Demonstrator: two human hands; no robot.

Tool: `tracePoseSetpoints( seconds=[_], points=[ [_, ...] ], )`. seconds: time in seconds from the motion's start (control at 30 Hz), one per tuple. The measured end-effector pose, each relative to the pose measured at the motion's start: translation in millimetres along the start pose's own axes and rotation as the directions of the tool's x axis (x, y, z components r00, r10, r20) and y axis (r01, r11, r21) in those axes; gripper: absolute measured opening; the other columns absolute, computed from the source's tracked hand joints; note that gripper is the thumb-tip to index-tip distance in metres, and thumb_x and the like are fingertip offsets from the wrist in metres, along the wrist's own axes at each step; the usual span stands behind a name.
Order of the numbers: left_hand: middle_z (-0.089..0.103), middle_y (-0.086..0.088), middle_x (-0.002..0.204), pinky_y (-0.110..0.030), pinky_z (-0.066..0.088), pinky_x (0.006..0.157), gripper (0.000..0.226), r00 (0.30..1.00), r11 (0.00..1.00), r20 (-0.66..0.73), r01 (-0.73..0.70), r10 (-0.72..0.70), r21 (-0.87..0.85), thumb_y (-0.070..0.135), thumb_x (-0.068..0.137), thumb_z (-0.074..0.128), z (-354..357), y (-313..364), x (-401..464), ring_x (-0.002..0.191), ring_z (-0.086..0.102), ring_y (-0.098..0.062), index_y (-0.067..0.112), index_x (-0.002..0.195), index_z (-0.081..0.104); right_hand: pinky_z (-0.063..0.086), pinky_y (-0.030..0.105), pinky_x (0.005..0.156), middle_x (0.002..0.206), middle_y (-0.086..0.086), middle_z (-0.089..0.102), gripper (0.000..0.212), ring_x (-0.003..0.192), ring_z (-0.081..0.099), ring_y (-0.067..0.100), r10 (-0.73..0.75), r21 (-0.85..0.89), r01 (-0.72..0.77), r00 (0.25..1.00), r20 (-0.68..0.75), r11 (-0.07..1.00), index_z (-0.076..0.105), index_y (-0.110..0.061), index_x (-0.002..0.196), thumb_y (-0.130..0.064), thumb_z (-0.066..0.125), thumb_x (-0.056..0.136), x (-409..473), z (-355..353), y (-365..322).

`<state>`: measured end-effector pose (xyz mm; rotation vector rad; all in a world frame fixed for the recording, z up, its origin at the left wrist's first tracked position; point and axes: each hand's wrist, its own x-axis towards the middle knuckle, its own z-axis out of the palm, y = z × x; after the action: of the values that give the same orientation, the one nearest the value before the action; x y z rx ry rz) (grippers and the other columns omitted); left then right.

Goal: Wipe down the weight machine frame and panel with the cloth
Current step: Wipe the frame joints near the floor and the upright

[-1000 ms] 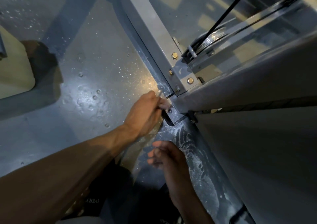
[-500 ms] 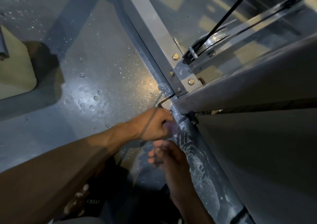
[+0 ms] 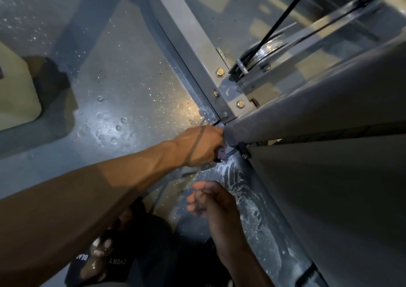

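My left hand [image 3: 198,146] grips the cloth [image 3: 219,153], bunched against the frame [image 3: 193,45] joint beside the panel [image 3: 329,102]. My right hand [image 3: 211,201] hangs loosely curled, holding nothing. The cloth could snag on the bracket [image 3: 243,149] and tear loose.
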<state>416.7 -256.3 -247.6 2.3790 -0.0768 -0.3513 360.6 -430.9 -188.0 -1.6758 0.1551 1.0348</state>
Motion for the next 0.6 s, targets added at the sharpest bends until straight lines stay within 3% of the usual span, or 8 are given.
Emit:
tracePoseSetpoints(
  seconds=[0.03,0.1,0.2,0.27,0.4,0.47,0.53,0.6],
  points=[
    [0.062,0.005,0.094,-0.025,0.056,0.077,0.017,1.0,1.0,-0.005,-0.012,0.012,-0.027,0.019,0.101,0.055,-11,1,0,0.081,0.062,-0.007,0.028,0.086,0.055,0.054,0.024,0.065,0.074,0.004,0.072,0.017,0.065,0.066,0.013,-0.005,-0.005,0.005,1.0,-0.006,1.0,0.068,-0.002,0.101,-0.011,0.064,0.086,1,-1,2],
    [0.063,0.006,0.097,-0.022,0.052,0.079,0.011,0.985,0.989,-0.145,0.074,-0.092,-0.128,0.025,0.101,0.058,-35,-7,4,0.085,0.061,-0.005,0.027,0.091,0.058,0.055,0.026,0.067,0.074,0.004,0.072,0.029,0.066,0.066,0.015,-0.009,-0.001,0.009,1.0,-0.007,1.0,0.07,-0.005,0.099,-0.02,0.061,0.076,3,-2,1],
    [0.06,0.006,0.1,-0.02,0.044,0.078,0.009,0.948,0.983,-0.262,0.172,-0.182,-0.059,0.026,0.101,0.058,-41,-21,5,0.084,0.055,-0.003,0.023,0.096,0.064,0.054,0.024,0.067,0.075,0.005,0.071,0.03,0.067,0.065,0.016,0.004,0.017,-0.003,0.999,-0.033,1.0,0.071,-0.006,0.096,-0.021,0.062,0.072,3,-5,1],
    [0.06,0.011,0.096,-0.019,0.043,0.076,0.007,0.971,0.984,-0.162,0.173,-0.176,-0.036,0.022,0.101,0.058,-25,-18,0,0.084,0.056,0.0,0.027,0.097,0.061,0.053,0.025,0.065,0.075,0.005,0.071,0.03,0.068,0.065,0.017,0.005,0.018,-0.004,0.998,-0.06,1.0,0.071,-0.006,0.095,-0.021,0.062,0.071,5,-4,0],
    [0.065,0.008,0.099,-0.028,0.055,0.085,0.016,0.993,0.996,0.081,-0.078,0.081,-0.038,0.015,0.096,0.062,-11,-3,-8,0.091,0.064,-0.007,0.02,0.104,0.074,0.051,0.032,0.067,0.076,0.005,0.072,0.027,0.071,0.065,0.021,-0.012,0.008,0.012,0.998,-0.059,1.0,0.071,-0.009,0.095,-0.021,0.061,0.073,8,-4,-4],
    [0.06,0.009,0.097,-0.026,0.051,0.085,0.013,0.998,0.997,-0.014,-0.058,0.057,-0.051,0.017,0.098,0.062,-20,-3,-12,0.089,0.058,-0.006,0.02,0.103,0.073,0.052,0.034,0.069,0.077,0.005,0.072,0.023,0.072,0.065,0.02,-0.009,-0.001,0.009,0.998,-0.055,1.0,0.073,-0.014,0.092,-0.022,0.062,0.073,7,-6,-3],
    [0.055,0.008,0.095,-0.024,0.045,0.083,0.013,0.97,0.999,-0.239,0.024,-0.034,-0.046,0.017,0.098,0.059,-27,-14,-13,0.089,0.052,-0.008,0.017,0.103,0.071,0.054,0.034,0.072,0.077,0.004,0.072,0.02,0.072,0.066,0.019,-0.01,-0.011,0.01,0.998,-0.057,1.0,0.075,-0.022,0.087,-0.026,0.066,0.069,5,-10,-1],
    [0.055,0.004,0.097,-0.027,0.044,0.083,0.012,0.971,0.997,-0.233,0.069,-0.056,0.046,0.019,0.099,0.058,-30,-23,-11,0.094,0.051,-0.013,0.017,0.104,0.07,0.055,0.031,0.071,0.075,0.005,0.072,0.025,0.071,0.067,0.018,-0.006,0.003,0.006,0.999,-0.05,1.0,0.076,-0.025,0.083,-0.034,0.07,0.061,2,-10,2]
  ],
)
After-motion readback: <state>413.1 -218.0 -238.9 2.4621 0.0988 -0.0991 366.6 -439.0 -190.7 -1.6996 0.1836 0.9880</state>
